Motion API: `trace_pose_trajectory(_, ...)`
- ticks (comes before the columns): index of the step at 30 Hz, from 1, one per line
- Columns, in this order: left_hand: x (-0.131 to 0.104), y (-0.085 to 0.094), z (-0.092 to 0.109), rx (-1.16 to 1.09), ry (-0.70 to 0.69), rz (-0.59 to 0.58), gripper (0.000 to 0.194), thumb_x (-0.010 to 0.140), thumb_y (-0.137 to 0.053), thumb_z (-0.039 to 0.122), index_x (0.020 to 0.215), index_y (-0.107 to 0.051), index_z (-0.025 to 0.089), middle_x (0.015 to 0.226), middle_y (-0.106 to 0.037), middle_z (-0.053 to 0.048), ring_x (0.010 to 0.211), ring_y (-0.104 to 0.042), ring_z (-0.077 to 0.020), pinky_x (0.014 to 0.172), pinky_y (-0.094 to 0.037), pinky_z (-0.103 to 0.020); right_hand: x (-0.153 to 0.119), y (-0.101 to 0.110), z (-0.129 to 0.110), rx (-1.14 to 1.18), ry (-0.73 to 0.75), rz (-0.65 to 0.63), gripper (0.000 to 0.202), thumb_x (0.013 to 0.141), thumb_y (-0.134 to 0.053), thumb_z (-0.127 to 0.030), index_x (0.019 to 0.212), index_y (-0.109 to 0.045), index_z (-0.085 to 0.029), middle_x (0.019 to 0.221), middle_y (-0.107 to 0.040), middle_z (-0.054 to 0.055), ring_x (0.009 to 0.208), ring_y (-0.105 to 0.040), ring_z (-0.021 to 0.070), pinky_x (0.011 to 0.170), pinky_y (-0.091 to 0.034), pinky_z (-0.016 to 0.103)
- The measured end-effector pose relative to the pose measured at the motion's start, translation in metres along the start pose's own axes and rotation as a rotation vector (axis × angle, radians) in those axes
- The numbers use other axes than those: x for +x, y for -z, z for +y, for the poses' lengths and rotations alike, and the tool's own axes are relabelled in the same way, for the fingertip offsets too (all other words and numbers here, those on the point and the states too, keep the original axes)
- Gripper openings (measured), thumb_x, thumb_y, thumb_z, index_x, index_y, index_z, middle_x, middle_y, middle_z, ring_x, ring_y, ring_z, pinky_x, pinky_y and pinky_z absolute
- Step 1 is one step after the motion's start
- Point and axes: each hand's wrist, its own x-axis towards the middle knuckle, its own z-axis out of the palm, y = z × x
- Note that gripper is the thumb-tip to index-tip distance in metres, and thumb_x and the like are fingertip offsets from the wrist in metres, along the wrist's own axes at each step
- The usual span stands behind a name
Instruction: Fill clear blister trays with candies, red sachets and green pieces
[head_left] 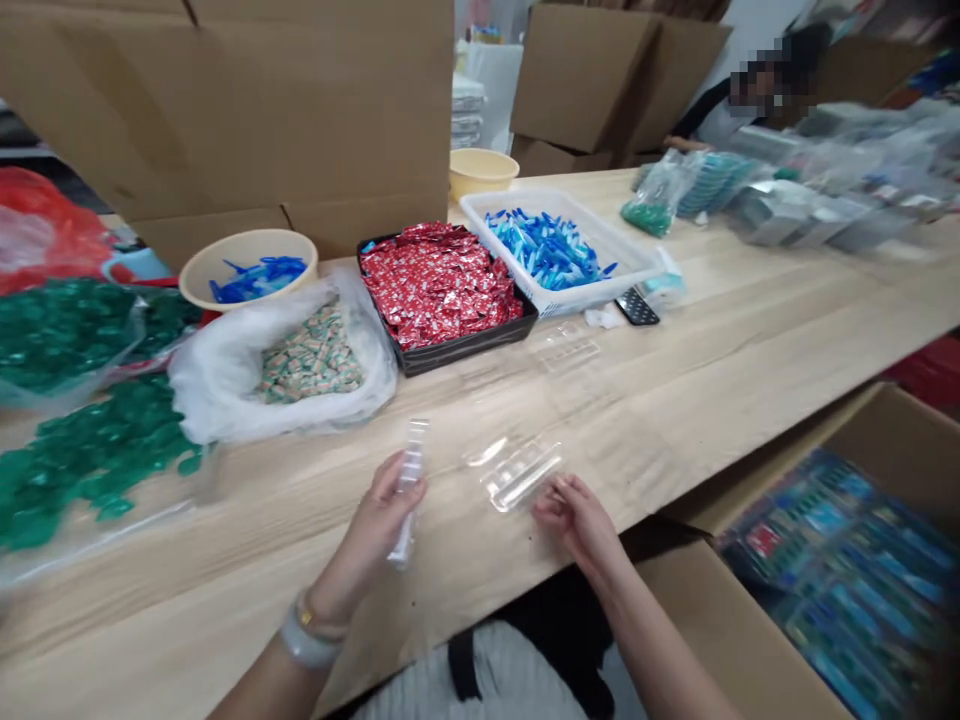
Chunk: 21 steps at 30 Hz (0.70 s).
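My left hand (390, 500) is closed around a narrow stack of clear plastic trays (409, 475), held on edge above the table. Between thumb and fingers, my right hand (571, 510) pinches the near right corner of a clear plastic blister tray (523, 472) with moulded compartments. More clear trays (574, 355) lie farther back on the wood, hard to tell apart from its surface. Beyond the hands stands a black tray (465, 348) heaped with red foil sachets (442, 285). To its left sits a white plastic bag (217, 385) of small green and beige pieces (315, 355).
Green plastic pieces (97, 450) spread at left. A cream bowl (247, 240) and a white bin (555, 300) hold blue items. A cardboard box (750, 500) of packed sets stands at right. Bagged goods (810, 200) lie near another person (720, 110). A large carton (262, 110) rises behind.
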Motion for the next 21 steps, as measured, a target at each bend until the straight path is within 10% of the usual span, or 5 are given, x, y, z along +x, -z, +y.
trace_pose_trajectory(5, 0.007, -0.022, -0.002, 0.257, -0.012, -0.104, 0.051, 0.066, -0.062, 0.044, 0.11, -0.057, 0.019, 0.128, -0.041, -0.009, 0.122, -0.033, -0.0254, 0.102, -0.024, -0.039, 0.009, -0.002, -0.002, -0.207, 0.052, 0.208, 0.035, 0.065, -0.065, -0.039, 0.081, -0.041, -0.019, 0.061, -0.053, -0.005, 0.042, -0.056, 0.0109, 0.038, -0.045, 0.022)
trace_pose_trajectory(12, -0.01, -0.041, 0.0, 0.26, -0.076, -0.399, 0.051, 0.072, -0.058, 0.043, 0.118, -0.052, 0.023, 0.129, -0.033, -0.009, 0.125, -0.027, -0.0226, 0.102, -0.028, -0.035, -0.017, -0.059, 0.017, -0.023, 0.015, -0.508, 0.027, 0.069, -0.066, -0.031, 0.074, -0.043, -0.018, 0.068, -0.053, -0.005, 0.06, -0.052, 0.0058, 0.055, -0.043, 0.017)
trace_pose_trajectory(21, -0.024, -0.029, 0.001, 0.216, -0.078, -0.246, 0.049, 0.067, -0.064, 0.037, 0.112, -0.056, 0.021, 0.128, -0.034, -0.009, 0.125, -0.026, -0.0235, 0.104, -0.025, -0.035, -0.013, -0.073, 0.023, 0.069, -0.145, -0.641, 0.025, 0.067, -0.068, -0.03, 0.073, -0.047, -0.018, 0.066, -0.055, -0.004, 0.056, -0.051, 0.0059, 0.052, -0.042, 0.017)
